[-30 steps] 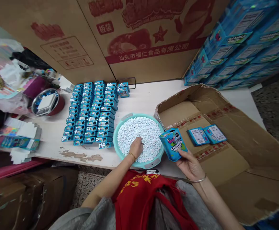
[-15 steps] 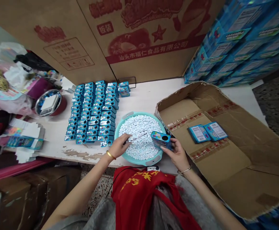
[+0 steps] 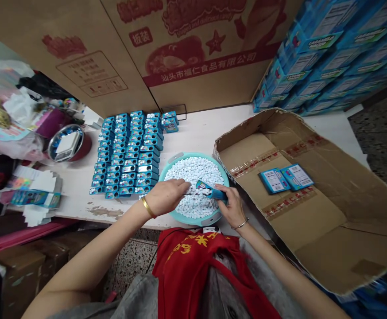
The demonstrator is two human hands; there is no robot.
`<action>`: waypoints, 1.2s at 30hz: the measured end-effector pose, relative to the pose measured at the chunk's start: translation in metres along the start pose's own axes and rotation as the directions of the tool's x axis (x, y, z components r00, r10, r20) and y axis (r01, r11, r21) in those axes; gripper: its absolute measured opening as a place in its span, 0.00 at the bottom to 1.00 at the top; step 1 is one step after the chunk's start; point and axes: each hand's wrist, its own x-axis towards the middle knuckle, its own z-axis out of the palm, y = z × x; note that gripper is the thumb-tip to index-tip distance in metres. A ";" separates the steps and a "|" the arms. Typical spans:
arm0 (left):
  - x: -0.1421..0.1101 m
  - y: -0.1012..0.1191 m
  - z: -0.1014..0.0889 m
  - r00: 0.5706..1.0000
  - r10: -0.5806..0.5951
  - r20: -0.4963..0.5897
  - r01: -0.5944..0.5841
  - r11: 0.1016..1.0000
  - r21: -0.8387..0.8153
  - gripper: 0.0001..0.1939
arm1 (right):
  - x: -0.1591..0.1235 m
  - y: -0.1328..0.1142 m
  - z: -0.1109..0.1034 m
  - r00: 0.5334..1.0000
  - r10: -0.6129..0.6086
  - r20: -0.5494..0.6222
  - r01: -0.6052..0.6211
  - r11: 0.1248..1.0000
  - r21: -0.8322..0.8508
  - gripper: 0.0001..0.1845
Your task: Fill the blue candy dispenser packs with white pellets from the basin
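Observation:
A round turquoise basin (image 3: pixel 168 170) full of small white candies (image 3: pixel 196 166) stands in front of me. My right hand (image 3: pixel 232 204) grips a small blue candy box (image 3: pixel 217 194) by its right end. It holds the box tilted over the basin, with white candies at its upper face. From the left, my left hand (image 3: pixel 169 196) reaches over the basin, back of the hand up and fingers pressed together. Its fingertips are close to the left end of the box, and whatever lies under them is hidden.
Several rows of blue boxes with round holes (image 3: pixel 130 161) stand left of the basin. On the right, an open carton (image 3: pixel 316 230) holds two blue packs (image 3: pixel 286 178). Large cartons (image 3: pixel 193 84) and stacked blue boxes (image 3: pixel 326 62) rise behind. A metal bowl (image 3: pixel 83 148) sits left.
My right hand has moved slightly left and tipped the box toward the candies. My left hand has shifted right, its fingers now close to the box.

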 end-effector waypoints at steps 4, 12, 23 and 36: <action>0.008 0.020 -0.011 0.999 -0.044 -0.003 0.044 0.999 0.027 0.11 | -0.001 0.002 0.002 1.000 -0.003 0.015 0.003 1.000 -0.011 0.22; 0.001 0.001 0.004 0.981 -0.139 -0.136 0.147 0.988 0.055 0.10 | -0.001 0.007 0.002 0.997 0.073 -0.008 -0.073 0.996 0.055 0.20; 0.061 -0.038 0.170 0.938 -0.344 -0.037 0.318 0.899 -0.302 0.14 | -0.006 0.010 -0.012 0.928 0.355 -0.112 -0.323 0.918 0.230 0.22; 0.000 -0.047 0.095 0.966 -0.163 -0.199 0.046 0.870 -0.492 0.14 | -0.011 0.012 -0.011 0.955 0.260 -0.145 -0.255 0.966 0.051 0.20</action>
